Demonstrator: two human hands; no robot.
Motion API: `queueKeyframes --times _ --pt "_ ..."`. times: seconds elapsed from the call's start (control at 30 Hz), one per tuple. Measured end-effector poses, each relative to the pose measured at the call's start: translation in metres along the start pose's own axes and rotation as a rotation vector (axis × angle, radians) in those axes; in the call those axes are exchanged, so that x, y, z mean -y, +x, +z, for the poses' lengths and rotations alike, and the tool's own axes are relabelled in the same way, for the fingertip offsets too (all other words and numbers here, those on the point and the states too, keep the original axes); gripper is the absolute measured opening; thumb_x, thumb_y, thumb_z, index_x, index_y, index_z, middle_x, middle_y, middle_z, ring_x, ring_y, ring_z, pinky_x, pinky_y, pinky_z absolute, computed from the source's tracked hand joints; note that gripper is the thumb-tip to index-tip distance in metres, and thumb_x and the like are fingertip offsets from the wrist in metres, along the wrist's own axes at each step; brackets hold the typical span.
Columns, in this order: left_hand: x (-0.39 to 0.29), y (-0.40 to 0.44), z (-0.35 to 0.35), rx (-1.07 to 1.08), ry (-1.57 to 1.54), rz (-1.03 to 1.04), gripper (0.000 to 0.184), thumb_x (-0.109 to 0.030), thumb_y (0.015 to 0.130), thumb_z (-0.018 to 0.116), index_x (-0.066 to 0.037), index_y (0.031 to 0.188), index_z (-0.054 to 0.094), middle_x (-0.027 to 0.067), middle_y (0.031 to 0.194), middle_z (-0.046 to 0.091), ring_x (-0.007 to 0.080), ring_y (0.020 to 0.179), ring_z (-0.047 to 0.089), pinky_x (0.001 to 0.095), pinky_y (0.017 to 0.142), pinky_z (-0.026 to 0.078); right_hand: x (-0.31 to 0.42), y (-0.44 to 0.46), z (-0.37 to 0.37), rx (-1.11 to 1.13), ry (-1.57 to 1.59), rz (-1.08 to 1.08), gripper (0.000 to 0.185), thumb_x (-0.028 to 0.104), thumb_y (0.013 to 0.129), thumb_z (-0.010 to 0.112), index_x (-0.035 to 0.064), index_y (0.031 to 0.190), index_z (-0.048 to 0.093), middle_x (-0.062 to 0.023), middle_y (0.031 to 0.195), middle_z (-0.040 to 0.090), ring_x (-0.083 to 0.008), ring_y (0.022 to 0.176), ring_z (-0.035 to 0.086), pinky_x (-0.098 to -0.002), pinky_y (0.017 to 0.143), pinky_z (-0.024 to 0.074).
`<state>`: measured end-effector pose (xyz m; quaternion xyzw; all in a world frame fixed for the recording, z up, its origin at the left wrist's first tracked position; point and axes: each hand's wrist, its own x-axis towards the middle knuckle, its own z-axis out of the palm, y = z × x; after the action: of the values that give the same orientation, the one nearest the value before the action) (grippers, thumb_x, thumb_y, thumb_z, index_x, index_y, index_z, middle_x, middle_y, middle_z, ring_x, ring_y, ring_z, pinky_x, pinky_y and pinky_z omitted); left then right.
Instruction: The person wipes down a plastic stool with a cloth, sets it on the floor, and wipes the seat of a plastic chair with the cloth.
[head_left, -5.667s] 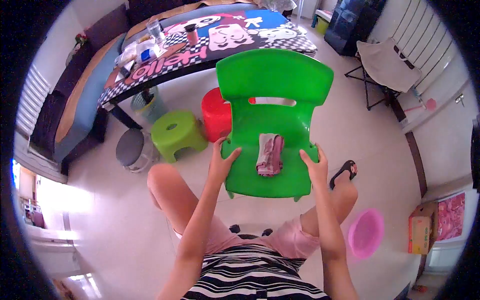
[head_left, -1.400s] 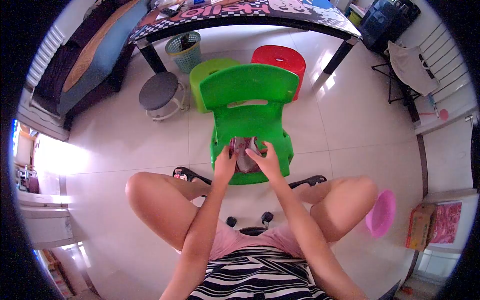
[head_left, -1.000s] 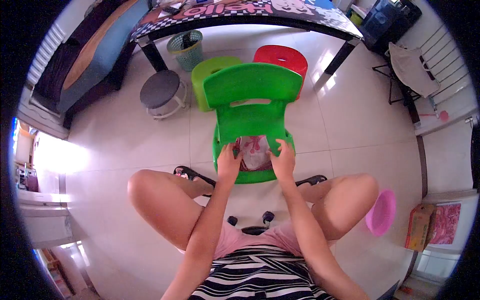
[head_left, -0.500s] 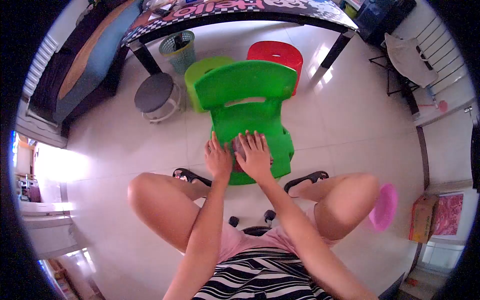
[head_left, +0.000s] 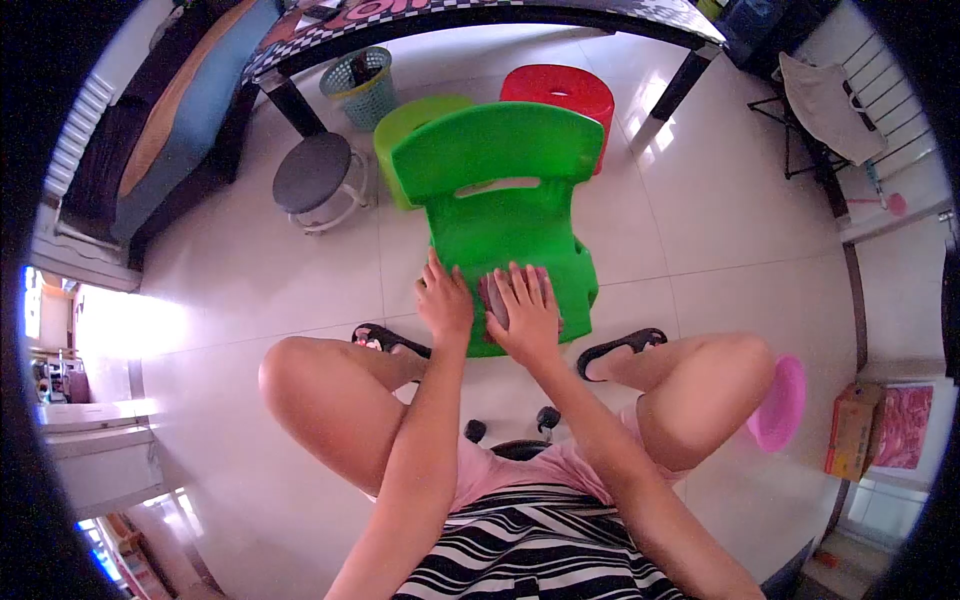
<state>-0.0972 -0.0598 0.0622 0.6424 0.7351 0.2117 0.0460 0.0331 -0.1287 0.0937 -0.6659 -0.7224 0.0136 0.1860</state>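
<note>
A small green plastic chair (head_left: 500, 235) stands in front of me, between my feet, with its slotted backrest on the far side. My left hand (head_left: 445, 302) is at the left edge of the seat, fingers bent over the rim and thumb on the top side. On the near part of the seat lies a pinkish-grey cloth (head_left: 492, 291), mostly covered. My right hand (head_left: 526, 318) rests flat on this cloth with its fingers stretched forward. The palm hides most of the cloth's middle.
Behind the chair stand a lime stool (head_left: 395, 150), a red stool (head_left: 570, 90) and a grey round stool (head_left: 312, 175). A mesh basket (head_left: 365, 100) sits by the black table (head_left: 480, 22). At right are a pink basin (head_left: 780, 405) and a cardboard box (head_left: 852, 430).
My right hand and the cloth have shifted slightly toward the near side of the seat. My left hand stays at the seat's left edge. The whole view has tilted a little.
</note>
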Motion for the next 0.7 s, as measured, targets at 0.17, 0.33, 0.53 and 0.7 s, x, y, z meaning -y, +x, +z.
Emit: queueKeyframes --times 0.17,0.33,0.53,0.7 --pt "-0.001 -0.001 -0.003 0.021 -0.004 -0.014 0.053 -0.029 0.092 0.052 -0.006 0.138 0.037 0.0117 0.116 0.056 0.0345 0.101 0.055 0.0451 0.075 0.053 -0.004 -0.019 -0.012 0.02 0.006 0.029 0.069 0.038 0.08 0.062 0.0161 0.142 0.04 -0.0121 0.146 0.038 -0.0338 0.137 0.031 -0.0514 0.114 0.0179" --pt "0.0 -0.001 -0.005 0.062 0.044 0.025 0.056 -0.03 0.093 0.051 -0.006 0.142 0.033 0.0123 0.121 0.056 0.0347 0.103 0.056 0.0449 0.077 0.053 -0.004 -0.018 -0.011 0.012 0.002 0.043 0.069 0.037 0.081 0.06 0.0165 0.143 0.038 -0.0119 0.148 0.036 -0.0345 0.138 0.029 -0.0513 0.115 0.0171" --pt "-0.002 0.0 -0.016 0.103 -0.003 0.028 0.057 -0.028 0.095 0.049 -0.005 0.144 0.031 0.0163 0.12 0.058 0.0354 0.105 0.057 0.0437 0.085 0.051 -0.004 -0.015 -0.008 0.016 0.005 0.048 0.066 0.036 0.082 0.059 0.0161 0.142 0.04 -0.0125 0.147 0.037 -0.0362 0.137 0.029 -0.0526 0.114 0.0187" --pt "0.003 -0.002 -0.01 0.074 -0.052 0.061 0.056 -0.027 0.095 0.049 -0.004 0.143 0.032 0.0184 0.121 0.057 0.0368 0.107 0.056 0.0444 0.089 0.048 -0.005 -0.009 -0.011 -0.024 0.044 0.043 0.064 0.033 0.081 0.06 0.0165 0.14 0.043 -0.0122 0.145 0.039 -0.0364 0.135 0.033 -0.0535 0.112 0.021"
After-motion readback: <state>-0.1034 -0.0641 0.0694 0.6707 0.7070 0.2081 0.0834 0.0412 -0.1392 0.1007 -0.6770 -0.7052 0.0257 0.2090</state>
